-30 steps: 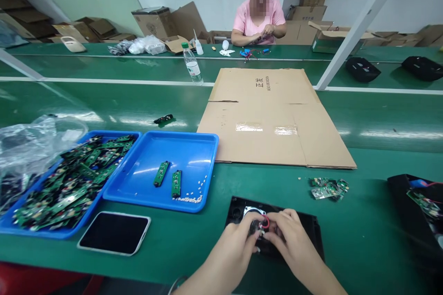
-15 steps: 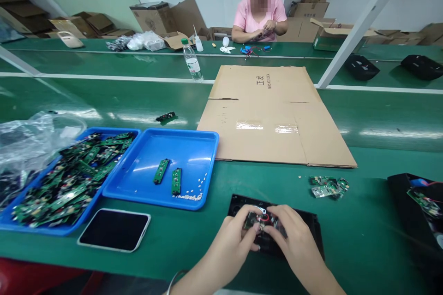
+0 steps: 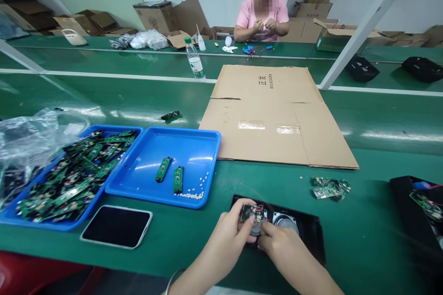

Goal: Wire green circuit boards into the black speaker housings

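A black casing (image 3: 309, 235) lies on the green table in front of me, with a round silver speaker (image 3: 285, 222) showing in it. Over the casing's left part, my left hand (image 3: 237, 228) grips a small green circuit board (image 3: 248, 212) with a red wire between thumb and fingers. My right hand (image 3: 279, 240) is closed just right of the board, fingertips pinched near its lower edge; what they hold, if anything, is hidden. Two green boards, one of them upright (image 3: 177, 179), lie in the blue tray (image 3: 138, 193) with small white bits.
A full tray of boards (image 3: 69, 189), a phone (image 3: 116, 227) and a plastic bag (image 3: 31, 138) are at left. Flat cardboard (image 3: 277, 115) lies ahead. Loose boards (image 3: 330, 188) and a black box (image 3: 401, 207) are at right. A person (image 3: 263, 14) sits opposite.
My right hand has moved lower and its fingers have curled in, uncovering the speaker. The board in my left hand is tilted more into view. The person opposite has drawn their hands apart.
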{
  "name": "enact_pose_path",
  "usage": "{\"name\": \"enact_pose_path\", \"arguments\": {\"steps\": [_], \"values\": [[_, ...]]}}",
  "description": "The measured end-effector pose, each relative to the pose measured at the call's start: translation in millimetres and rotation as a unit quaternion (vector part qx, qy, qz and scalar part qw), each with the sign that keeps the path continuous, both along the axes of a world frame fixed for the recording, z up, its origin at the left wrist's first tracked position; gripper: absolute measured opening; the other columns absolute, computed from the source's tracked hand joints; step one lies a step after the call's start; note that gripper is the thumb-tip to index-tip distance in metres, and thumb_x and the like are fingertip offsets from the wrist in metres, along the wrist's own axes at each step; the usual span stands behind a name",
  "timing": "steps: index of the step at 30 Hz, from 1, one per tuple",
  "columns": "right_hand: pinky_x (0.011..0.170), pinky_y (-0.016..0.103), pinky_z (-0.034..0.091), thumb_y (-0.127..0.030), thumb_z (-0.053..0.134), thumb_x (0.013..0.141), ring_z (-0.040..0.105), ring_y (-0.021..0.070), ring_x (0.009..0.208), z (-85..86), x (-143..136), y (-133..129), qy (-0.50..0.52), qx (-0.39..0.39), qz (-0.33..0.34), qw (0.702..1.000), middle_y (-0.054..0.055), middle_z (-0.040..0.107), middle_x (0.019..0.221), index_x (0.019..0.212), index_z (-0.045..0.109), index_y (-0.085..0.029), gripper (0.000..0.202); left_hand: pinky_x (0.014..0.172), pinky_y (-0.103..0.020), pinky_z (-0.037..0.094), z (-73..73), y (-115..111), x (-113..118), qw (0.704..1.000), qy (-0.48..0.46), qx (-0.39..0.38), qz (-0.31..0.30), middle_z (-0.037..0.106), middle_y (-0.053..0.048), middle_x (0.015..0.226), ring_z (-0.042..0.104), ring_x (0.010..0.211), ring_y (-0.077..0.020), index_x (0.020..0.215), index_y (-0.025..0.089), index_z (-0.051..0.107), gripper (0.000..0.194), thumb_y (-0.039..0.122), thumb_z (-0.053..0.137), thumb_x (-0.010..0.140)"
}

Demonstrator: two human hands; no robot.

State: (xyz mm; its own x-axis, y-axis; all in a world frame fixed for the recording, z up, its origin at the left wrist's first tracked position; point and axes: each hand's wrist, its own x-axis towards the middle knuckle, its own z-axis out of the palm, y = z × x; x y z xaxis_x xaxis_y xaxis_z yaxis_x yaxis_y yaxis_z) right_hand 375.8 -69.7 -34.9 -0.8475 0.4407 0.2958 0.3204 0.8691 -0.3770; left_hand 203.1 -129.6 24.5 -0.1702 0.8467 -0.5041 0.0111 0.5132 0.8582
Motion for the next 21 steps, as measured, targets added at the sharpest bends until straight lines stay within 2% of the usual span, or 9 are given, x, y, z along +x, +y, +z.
{"name": "enact_pose_path", "arguments": {"steps": [4,6,7,9,11,14,15,17,21], "values": [[0.043,0.027,0.035,-0.002,0.044,0.089,0.056,0.0119,0.051,15.2,13.8,2.6,-0.016,-0.012,-0.018,1.0,0.004,0.063,0.08,0.073,0.065,-0.018,0.031,0.078,-0.039,0.068,-1.0,-3.2,-2.4,1.0,0.022,-0.01,-0.001,0.068,-0.009,0.102,0.074,0.086,-0.0239,0.125,0.022,0.059,0.043,0.052,0.055,0.094],[0.05,0.022,0.045,-0.007,0.043,0.094,0.06,0.0112,0.058,27.0,24.7,7.7,-0.006,-0.086,-0.027,0.996,0.002,0.06,0.082,0.08,0.064,-0.019,0.028,0.078,-0.038,0.067,0.5,-3.4,-2.9,1.0,0.025,-0.014,0.002,0.068,-0.008,0.102,0.074,0.086,-0.0236,0.126,0.023,0.058,0.044,0.053,0.056,0.093],[0.053,0.02,0.048,-0.012,0.043,0.097,0.061,0.0106,0.061,31.6,30.2,10.6,0.007,-0.154,-0.036,0.987,0.002,0.059,0.084,0.083,0.063,-0.019,0.026,0.079,-0.038,0.067,1.3,-3.2,-3.0,1.0,0.023,-0.018,0.002,0.067,-0.008,0.101,0.074,0.085,-0.0233,0.126,0.023,0.058,0.045,0.054,0.056,0.093],[0.05,0.018,0.048,-0.025,0.045,0.103,0.059,0.0094,0.061,35.9,39.9,15.2,0.048,-0.335,-0.063,0.939,0.003,0.057,0.089,0.086,0.063,-0.019,0.025,0.08,-0.039,0.067,2.4,-2.3,-2.7,1.0,0.019,-0.024,-0.001,0.065,-0.007,0.1,0.074,0.084,-0.0229,0.127,0.023,0.058,0.047,0.055,0.055,0.093],[0.043,0.017,0.043,-0.043,0.051,0.104,0.057,0.008,0.057,33.3,46.5,16.9,0.099,-0.498,-0.091,0.857,0.005,0.057,0.096,0.087,0.064,-0.018,0.033,0.081,-0.039,0.067,3.3,-0.8,-2.4,0.999,0.018,-0.027,-0.006,0.063,-0.008,0.101,0.073,0.084,-0.0225,0.127,0.022,0.057,0.048,0.055,0.054,0.092],[0.053,0.021,0.053,-0.056,0.057,0.101,0.062,0.0086,0.063,24.1,48.7,14.5,0.159,-0.632,-0.1,0.752,0.01,0.061,0.116,0.09,0.063,-0.017,0.041,0.082,-0.039,0.067,5.0,2.5,-2.6,0.999,0.022,-0.021,-0.011,0.063,-0.009,0.103,0.072,0.087,-0.0225,0.127,0.021,0.056,0.049,0.055,0.053,0.092],[0.063,0.024,0.058,-0.056,0.057,0.101,0.066,0.0107,0.07,21.6,47.5,13.2,0.17,-0.653,-0.097,0.731,0.012,0.063,0.119,0.091,0.063,-0.017,0.041,0.082,-0.039,0.067,5.5,3.6,-2.8,0.999,0.026,-0.018,-0.01,0.062,-0.01,0.103,0.071,0.087,-0.0226,0.127,0.02,0.056,0.05,0.055,0.053,0.091],[0.079,0.03,0.06,-0.056,0.058,0.101,0.07,0.015,0.083,18.7,43.3,11.1,0.184,-0.668,-0.096,0.715,0.013,0.068,0.115,0.093,0.063,-0.017,0.041,0.082,-0.04,0.067,6.2,5.2,-3.3,0.999,0.028,-0.016,-0.01,0.062,-0.01,0.103,0.071,0.087,-0.023,0.126,0.019,0.056,0.051,0.056,0.053,0.09],[0.081,0.031,0.06,-0.061,0.066,0.095,0.071,0.0184,0.086,20.6,33.3,10.4,0.196,-0.639,-0.125,0.733,0.011,0.072,0.1,0.098,0.068,-0.017,0.045,0.081,-0.041,0.067,3.8,4.8,-4.1,1.0,0.014,-0.019,-0.01,0.063,-0.011,0.106,0.072,0.09,-0.025,0.125,0.02,0.056,0.053,0.059,0.054,0.09]]}}
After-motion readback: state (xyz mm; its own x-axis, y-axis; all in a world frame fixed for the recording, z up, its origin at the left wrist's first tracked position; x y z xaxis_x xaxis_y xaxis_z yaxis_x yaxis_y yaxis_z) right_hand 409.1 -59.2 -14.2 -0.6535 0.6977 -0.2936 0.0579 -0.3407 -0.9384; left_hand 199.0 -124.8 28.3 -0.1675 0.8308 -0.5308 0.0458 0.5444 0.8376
